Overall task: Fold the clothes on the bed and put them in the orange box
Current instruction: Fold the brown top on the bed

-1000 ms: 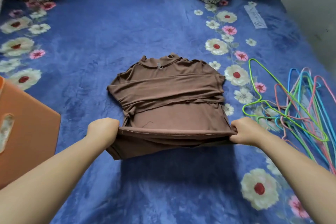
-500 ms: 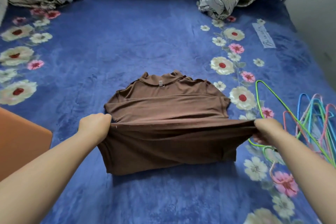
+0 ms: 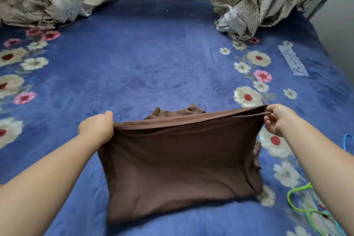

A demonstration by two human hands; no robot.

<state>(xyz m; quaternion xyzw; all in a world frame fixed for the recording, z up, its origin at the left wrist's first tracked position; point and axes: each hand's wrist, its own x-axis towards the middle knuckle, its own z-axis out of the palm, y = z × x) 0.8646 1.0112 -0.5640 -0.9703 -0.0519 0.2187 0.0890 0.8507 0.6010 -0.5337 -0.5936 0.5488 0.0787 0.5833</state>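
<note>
Gripping the hem of the brown shirt at both corners, the person held its lower half lifted and stretched wide over the blue flowered bed. The left hand was curled tight round the hem corner at about 9 o'clock of the cloth, and that grip was firm on the fabric. The right hand pinched the other corner at about 2 o'clock, thumb on top and fingers tucked beneath. Between them the hem ran taut, with the right end higher than the left. Beyond the hem, at 12 o'clock, only the shirt's collar peeked out, lying on the bed. The near fold of the shirt rested on the bed at 6 o'clock. At 4 o'clock of the shirt lay coloured hangers, near the right forearm. Patterned bedding was bunched at the bed's far corners, at 11 and 1 o'clock.
</note>
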